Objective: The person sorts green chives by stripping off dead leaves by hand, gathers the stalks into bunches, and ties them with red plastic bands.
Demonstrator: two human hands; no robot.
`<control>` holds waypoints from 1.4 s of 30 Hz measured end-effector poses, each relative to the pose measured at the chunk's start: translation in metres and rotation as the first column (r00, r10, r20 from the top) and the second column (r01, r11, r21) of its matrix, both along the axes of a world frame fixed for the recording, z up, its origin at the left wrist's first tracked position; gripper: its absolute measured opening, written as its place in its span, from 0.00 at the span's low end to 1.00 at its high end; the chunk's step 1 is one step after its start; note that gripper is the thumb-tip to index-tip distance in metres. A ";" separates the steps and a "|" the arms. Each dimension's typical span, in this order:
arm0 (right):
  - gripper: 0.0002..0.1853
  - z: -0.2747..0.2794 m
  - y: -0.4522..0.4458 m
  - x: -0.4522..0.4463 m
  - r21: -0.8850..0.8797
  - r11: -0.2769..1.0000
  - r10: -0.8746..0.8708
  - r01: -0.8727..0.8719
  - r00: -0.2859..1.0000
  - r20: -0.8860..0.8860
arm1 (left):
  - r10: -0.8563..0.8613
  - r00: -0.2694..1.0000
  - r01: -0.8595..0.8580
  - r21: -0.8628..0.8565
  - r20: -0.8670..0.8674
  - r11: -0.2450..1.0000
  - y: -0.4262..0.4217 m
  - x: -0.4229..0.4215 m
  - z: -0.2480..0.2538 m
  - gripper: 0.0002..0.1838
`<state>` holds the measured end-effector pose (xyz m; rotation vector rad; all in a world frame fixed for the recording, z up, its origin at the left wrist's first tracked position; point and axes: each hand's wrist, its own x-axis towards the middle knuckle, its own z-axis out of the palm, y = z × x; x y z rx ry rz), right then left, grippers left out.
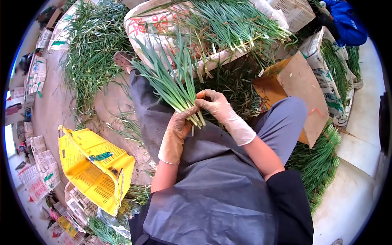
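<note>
My left hand [182,122], in a soiled thin glove, is wrapped round a bunch of garlic chives [173,87] near its pale stalk ends. The long green leaves fan up and away from me, over my dark apron. My right hand [216,107], in a similar glove, is bent in a pinch at the right side of the bunch, its fingertips against or very close to the stalks. What lies between those fingertips is too small to make out. Beyond the bunch, more chives [232,24] lie spread on a white sack [163,22] with red writing.
A yellow plastic basket [98,163] lies tipped on the floor at left. Loose leaves are heaped [96,53] at upper left. An open cardboard box [300,90] and bundled chives [316,167] are to my right. A person in blue [347,22] is at upper right.
</note>
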<state>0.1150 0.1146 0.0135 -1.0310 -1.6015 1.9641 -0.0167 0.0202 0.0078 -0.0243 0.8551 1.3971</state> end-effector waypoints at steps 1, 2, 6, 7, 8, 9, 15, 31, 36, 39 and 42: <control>0.13 -0.005 -0.001 -0.003 0.001 1.000 0.001 -0.001 1.000 -0.003 | -0.018 0.999 0.017 -0.020 -0.050 1.000 -0.005 -0.002 -0.013 0.16; 0.10 -0.005 -0.002 -0.007 -0.007 1.000 -0.002 0.002 1.000 0.002 | -0.016 0.998 0.015 -0.020 -0.056 1.000 -0.005 -0.002 -0.011 0.16; 0.09 0.013 -0.004 -0.003 0.334 0.943 -0.048 -0.002 0.989 0.142 | 0.152 0.988 -0.148 -0.131 0.023 0.980 0.000 0.003 -0.016 0.12; 0.09 0.015 -0.004 0.003 0.354 0.935 -0.027 -0.027 0.989 0.145 | 0.211 0.976 -0.199 -0.167 0.058 0.966 0.002 0.002 -0.018 0.12; 0.09 0.026 -0.002 0.014 0.279 0.957 0.051 -0.082 0.992 0.116 | 0.271 0.958 -0.249 -0.204 0.089 0.947 0.005 0.001 -0.018 0.13; 0.10 0.027 -0.002 0.028 0.135 0.985 0.094 -0.107 0.990 0.101 | 0.349 0.936 -0.332 -0.220 0.041 0.917 0.011 0.001 -0.005 0.13; 0.12 0.006 0.023 0.090 0.240 0.753 -0.087 -0.613 0.269 0.959 | 0.443 0.888 -0.458 -0.160 -0.124 0.874 0.016 -0.025 0.001 0.13; 0.34 -0.003 0.118 -0.082 0.754 0.509 -0.443 -0.415 0.625 0.643 | 0.419 0.871 -0.403 0.117 -0.256 0.908 -0.034 -0.067 0.056 0.16; 0.17 -0.004 0.034 -0.138 0.477 0.273 -0.044 -0.835 0.484 0.874 | 0.512 0.846 -0.448 0.320 -0.149 0.834 -0.029 -0.095 0.056 0.26; 0.15 0.026 0.010 -0.072 0.419 0.426 0.469 -0.802 0.592 0.656 | 0.457 0.885 -0.404 0.343 -0.089 0.848 -0.026 -0.105 0.057 0.27; 0.27 0.051 0.074 -0.050 0.417 0.699 0.093 -0.580 0.652 0.752 | 0.405 0.912 -0.354 0.367 -0.069 0.860 -0.020 -0.103 0.048 0.24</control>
